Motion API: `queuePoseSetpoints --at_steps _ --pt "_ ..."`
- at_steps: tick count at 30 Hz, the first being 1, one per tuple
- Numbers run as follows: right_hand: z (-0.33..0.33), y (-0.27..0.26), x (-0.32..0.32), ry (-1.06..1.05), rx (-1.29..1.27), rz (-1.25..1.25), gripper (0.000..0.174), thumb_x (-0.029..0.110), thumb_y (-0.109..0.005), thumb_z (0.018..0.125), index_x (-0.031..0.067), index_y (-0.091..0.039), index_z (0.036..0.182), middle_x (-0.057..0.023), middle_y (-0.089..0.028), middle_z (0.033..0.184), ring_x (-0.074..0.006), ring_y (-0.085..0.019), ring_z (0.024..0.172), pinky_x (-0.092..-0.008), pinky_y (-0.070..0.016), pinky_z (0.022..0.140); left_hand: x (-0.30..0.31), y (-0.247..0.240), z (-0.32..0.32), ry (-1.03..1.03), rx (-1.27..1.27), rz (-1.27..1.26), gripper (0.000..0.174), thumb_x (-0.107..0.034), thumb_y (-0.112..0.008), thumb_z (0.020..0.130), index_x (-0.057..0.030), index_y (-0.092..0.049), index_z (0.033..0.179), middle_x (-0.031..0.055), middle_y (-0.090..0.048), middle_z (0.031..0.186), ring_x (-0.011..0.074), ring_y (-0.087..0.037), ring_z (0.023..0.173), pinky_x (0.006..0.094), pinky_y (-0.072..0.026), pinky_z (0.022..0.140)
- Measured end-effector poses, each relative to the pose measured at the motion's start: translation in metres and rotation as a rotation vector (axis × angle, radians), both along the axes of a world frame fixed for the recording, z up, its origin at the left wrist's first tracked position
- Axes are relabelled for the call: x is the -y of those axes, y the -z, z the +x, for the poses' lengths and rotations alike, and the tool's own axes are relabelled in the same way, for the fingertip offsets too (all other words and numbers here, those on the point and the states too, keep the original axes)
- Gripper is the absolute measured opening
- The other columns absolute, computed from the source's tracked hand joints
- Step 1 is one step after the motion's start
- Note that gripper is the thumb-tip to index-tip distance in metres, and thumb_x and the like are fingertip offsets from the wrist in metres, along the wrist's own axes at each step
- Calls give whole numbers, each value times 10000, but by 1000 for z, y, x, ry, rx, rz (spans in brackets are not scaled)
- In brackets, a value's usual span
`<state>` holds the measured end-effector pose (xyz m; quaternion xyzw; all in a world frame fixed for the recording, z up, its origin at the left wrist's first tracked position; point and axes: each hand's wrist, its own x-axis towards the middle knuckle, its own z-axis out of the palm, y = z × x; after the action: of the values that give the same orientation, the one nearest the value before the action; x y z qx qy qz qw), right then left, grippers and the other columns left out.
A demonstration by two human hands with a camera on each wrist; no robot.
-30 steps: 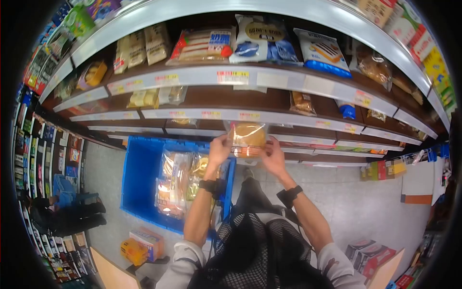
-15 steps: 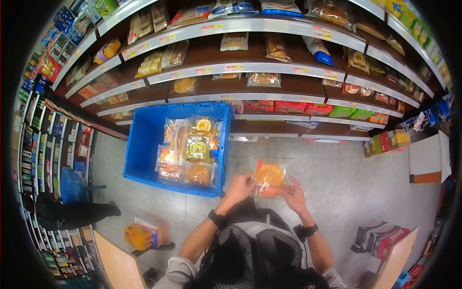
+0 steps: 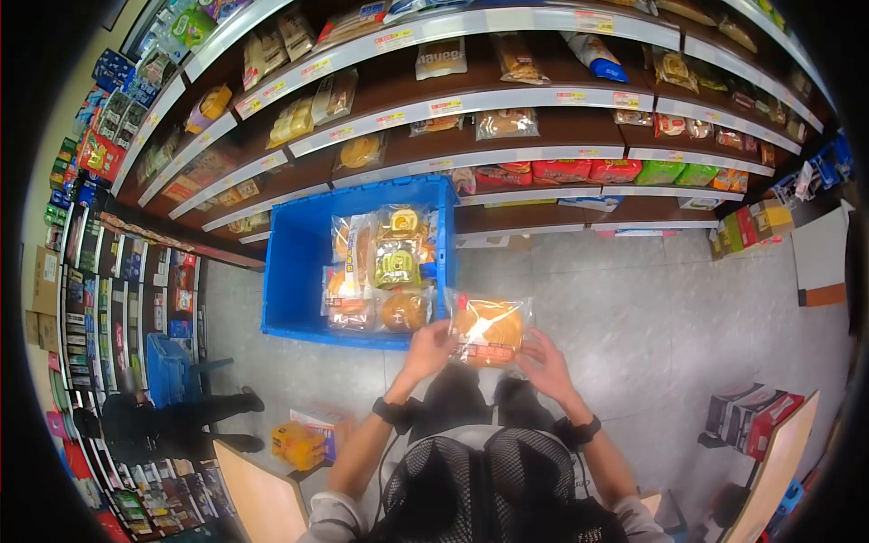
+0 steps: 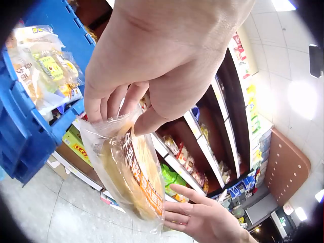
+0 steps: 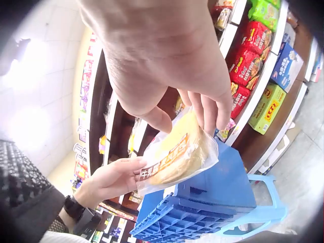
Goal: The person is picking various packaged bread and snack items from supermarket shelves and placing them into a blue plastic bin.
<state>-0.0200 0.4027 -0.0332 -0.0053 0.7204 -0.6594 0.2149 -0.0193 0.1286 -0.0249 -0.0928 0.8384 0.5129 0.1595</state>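
A round, golden flat bread (image 3: 487,328) in a clear printed bag is held out over the floor, in front of the body. My left hand (image 3: 427,351) pinches the bag's left edge, thumb on one face and fingers behind, as the left wrist view shows. At the opposite edge, my right hand (image 3: 545,364) has its fingers extended, the tips right at the bag; its thumb (image 4: 185,191) stands apart from the bag in the left wrist view. Just left of the bread is a blue crate (image 3: 294,271), with several bagged breads (image 3: 405,310) gathered in its right half.
Curved shelves (image 3: 579,136) with bagged breads and red and green packs run behind the crate. At left, a person in dark clothes (image 3: 172,425) is beside a blue stool (image 3: 169,366). Boxes (image 3: 751,421) stand on the floor at right; a yellow item (image 3: 297,443) lies at lower left.
The bread has come down and back from before the shelves towards the body, then slightly left beside the crate. My right fingers have loosened at its edge. The head view has tilted downward.
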Motion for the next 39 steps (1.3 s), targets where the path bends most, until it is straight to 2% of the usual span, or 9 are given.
queuePoseSetpoints --at_steps 9,12,18,21,23,26,30,33,39 --pt "-35 -17 116 -129 -149 96 522 50 -668 828 -1 -463 1306 -197 -641 1154 -256 -638 1082 -350 -498 946 109 21 -17 -192 -45 28 321 -68 -612 890 46 -592 1190 155 -689 995 159 -653 894 294 -529 792" --pt "-57 -24 152 -139 -220 148 500 62 -674 828 -13 -481 1283 -206 -633 1166 -267 -633 1091 -355 -497 946 141 9 -35 -185 71 -4 336 -90 -608 893 45 -588 1201 161 -694 991 159 -654 888 292 -526 778" --pt "-91 -8 218 -116 -217 232 476 107 -680 831 -24 -504 1253 -224 -633 1152 -287 -631 1089 -371 -500 936 197 9 -61 -173 19 71 413 -139 -631 877 50 -567 1239 179 -697 957 187 -666 865 302 -526 739" --pt "-108 27 243 -70 -186 255 478 146 -683 826 -14 -517 1244 -228 -638 1136 -301 -632 1080 -375 -502 922 217 16 -80 -139 32 178 453 -126 -624 862 34 -544 1278 145 -689 887 160 -644 779 291 -505 670" --pt "-115 40 250 -18 -163 260 479 168 -685 818 -7 -528 1235 -227 -641 1126 -312 -631 1073 -378 -501 916 231 54 -93 -52 4 117 451 -110 -607 858 28 -545 1282 119 -676 844 146 -630 752 286 -500 658" --pt "-123 40 260 -52 -187 477 478 202 -681 795 1 -556 1210 -219 -636 1133 -343 -614 1078 -387 -485 932 235 71 -109 21 65 118 483 -67 -563 845 19 -518 1318 63 -627 782 108 -576 698 273 -477 627" --pt "-126 39 272 -36 -178 537 475 196 -681 768 2 -577 1190 -220 -609 1180 -363 -577 1118 -393 -454 979 239 76 -121 0 142 223 549 -68 -577 839 34 -444 1363 65 -628 846 99 -547 714 261 -456 623" --pt "-127 43 275 -63 -247 602 484 167 -686 755 -8 -573 1192 -216 -580 1235 -359 -555 1151 -388 -439 1003 238 90 -122 6 98 154 532 -30 -568 835 58 -434 1343 121 -637 1040 139 -613 863 254 -492 745" --pt "-127 37 280 4 -173 558 523 163 -687 761 -15 -552 1234 -215 -545 1294 -352 -517 1210 -376 -411 1040 245 75 -128 68 179 305 557 -1 -562 841 82 -382 1362 184 -570 1217 216 -598 1038 307 -483 875"
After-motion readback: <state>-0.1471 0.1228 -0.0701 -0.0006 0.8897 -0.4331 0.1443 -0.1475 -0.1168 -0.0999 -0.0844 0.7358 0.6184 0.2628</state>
